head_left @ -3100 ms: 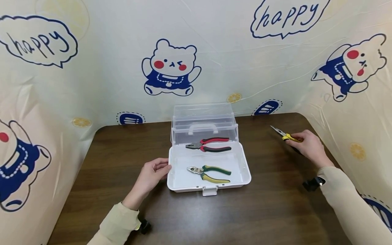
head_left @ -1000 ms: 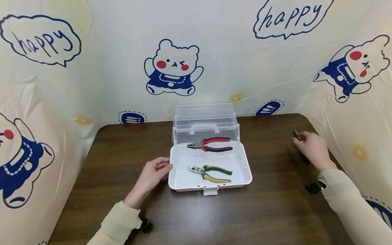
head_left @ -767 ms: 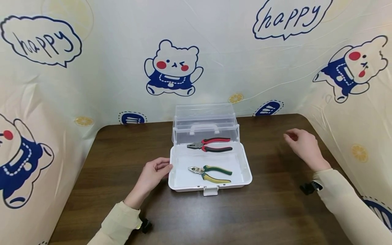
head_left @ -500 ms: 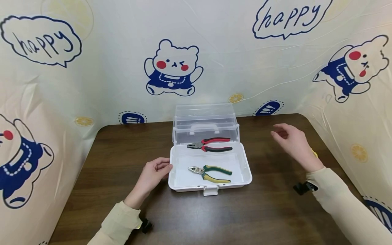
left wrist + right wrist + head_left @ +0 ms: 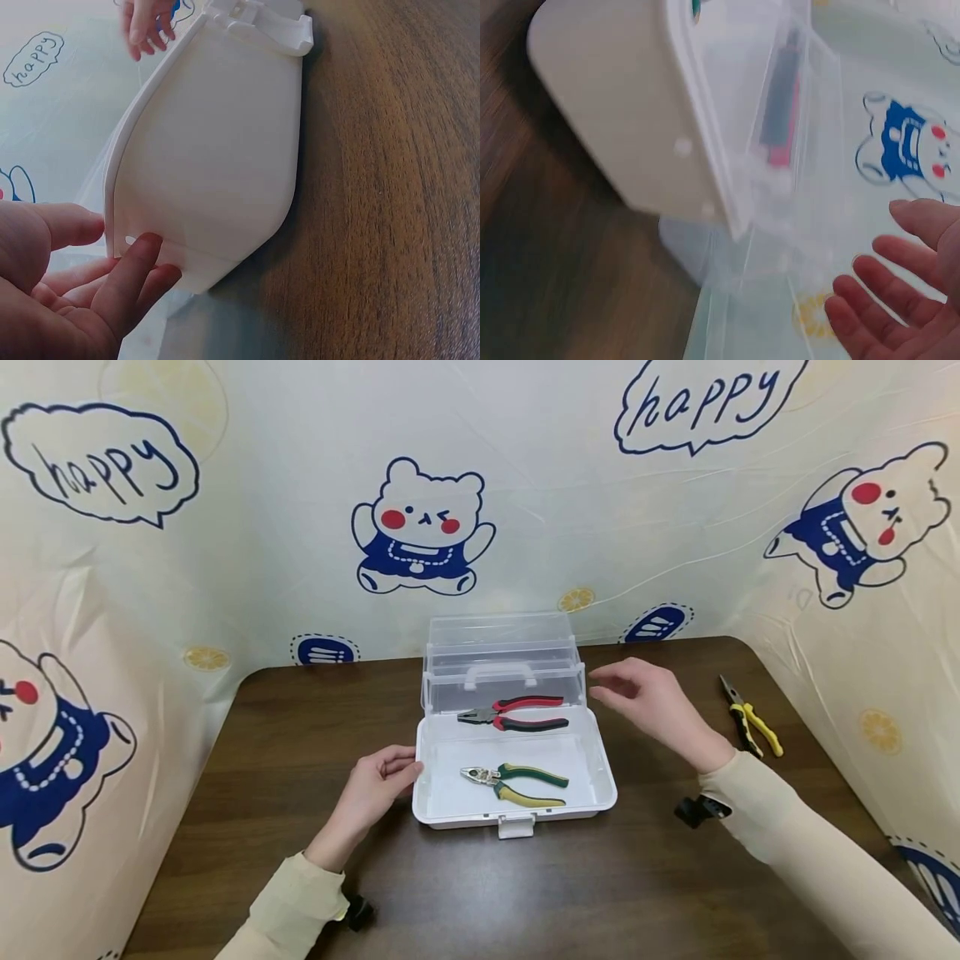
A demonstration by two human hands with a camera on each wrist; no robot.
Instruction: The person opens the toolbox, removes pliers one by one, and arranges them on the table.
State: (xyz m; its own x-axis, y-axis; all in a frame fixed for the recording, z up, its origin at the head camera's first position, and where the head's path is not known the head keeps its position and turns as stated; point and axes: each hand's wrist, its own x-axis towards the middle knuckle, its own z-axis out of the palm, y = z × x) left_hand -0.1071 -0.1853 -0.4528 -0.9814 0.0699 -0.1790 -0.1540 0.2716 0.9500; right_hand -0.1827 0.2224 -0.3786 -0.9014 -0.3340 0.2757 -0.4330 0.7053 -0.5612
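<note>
Your left hand (image 5: 375, 789) pinches the left edge of the white box (image 5: 587, 811); red-and-black pliers (image 5: 496, 717) lie toward the back, green-and-yellow pliers (image 5: 493, 777) in front. Your right hand (image 5: 654, 703), empty, loosely spread, hovers beside the lid (image 5: 450, 692). Yellow-and-black pliers (image 5: 739, 704) rest on the table (image 5: 637, 893): one pair out, it seems, two left inside.

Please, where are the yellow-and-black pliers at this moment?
In the head view, the yellow-and-black pliers lie on the table, near its right edge, to the right of the person's right hand.
</note>
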